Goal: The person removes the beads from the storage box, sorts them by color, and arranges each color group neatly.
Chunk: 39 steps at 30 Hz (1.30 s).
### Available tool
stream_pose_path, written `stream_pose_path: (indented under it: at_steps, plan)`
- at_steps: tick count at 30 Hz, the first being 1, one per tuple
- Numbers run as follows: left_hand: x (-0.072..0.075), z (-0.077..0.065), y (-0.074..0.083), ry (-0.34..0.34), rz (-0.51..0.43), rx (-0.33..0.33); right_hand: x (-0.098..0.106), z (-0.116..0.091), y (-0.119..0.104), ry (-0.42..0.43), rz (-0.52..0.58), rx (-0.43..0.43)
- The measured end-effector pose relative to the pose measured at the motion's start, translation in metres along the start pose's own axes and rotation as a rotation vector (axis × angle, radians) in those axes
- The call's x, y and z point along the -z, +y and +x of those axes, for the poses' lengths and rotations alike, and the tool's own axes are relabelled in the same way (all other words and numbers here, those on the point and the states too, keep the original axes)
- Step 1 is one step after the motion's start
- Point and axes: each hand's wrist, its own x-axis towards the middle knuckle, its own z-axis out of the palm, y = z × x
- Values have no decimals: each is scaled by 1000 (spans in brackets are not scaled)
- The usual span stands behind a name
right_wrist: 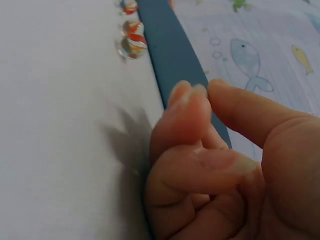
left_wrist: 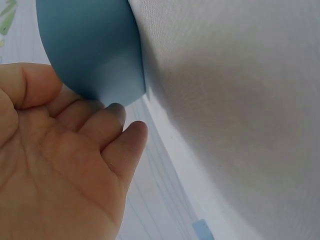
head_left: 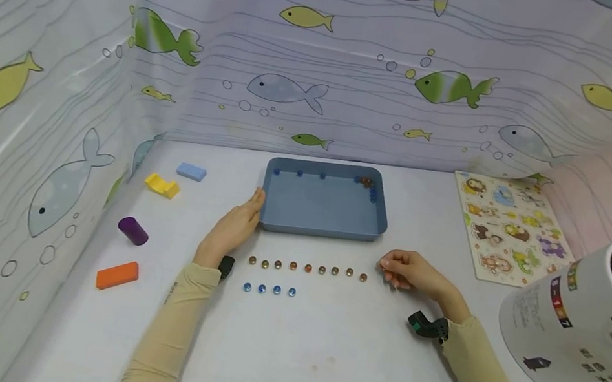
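One table point(head_left: 350, 380) carries our shallow tray point(head_left: 323, 210), set toward its far side.
Our left grip point(head_left: 235, 223) rests loose fingers against the tray's left side, not clamping; we do best to steady, not shove. Our right grip point(head_left: 413, 273) sits off the near right corner, fingertips together, nothing visible between them. Nine amber marbles point(head_left: 308, 268) form one row, four blue marbles point(head_left: 262, 288) another nearer us; we should pinch each lightly and let it settle before letting go, as it may roll. Further marbles point(head_left: 322, 176) lie along the tray's far side.

left hand point(head_left: 232, 226): fingers lightly bent | right hand point(head_left: 411, 272): fingers curled, thumb near index
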Motion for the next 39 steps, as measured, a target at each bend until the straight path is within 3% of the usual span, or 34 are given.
stream_pose_path:
  at_steps: [3,9,16,22,31,39]
  plan:
    - [1,0,1,0,6,5,-8,-8,2,-4,-64,17]
    - [2,1,1,1,-1,7,-20,-11,-1,86,-223,25]
    - [3,1,-2,8,-6,8,-28,-7,-2,130,-247,13]
    - [4,0,-2,12,-16,-3,-21,-8,-1,126,-255,14]
    - [3,-1,0,14,-8,-18,12,-7,-30,191,-103,111]
    - [2,-2,1,14,-15,-17,20,27,-68,195,-13,188]
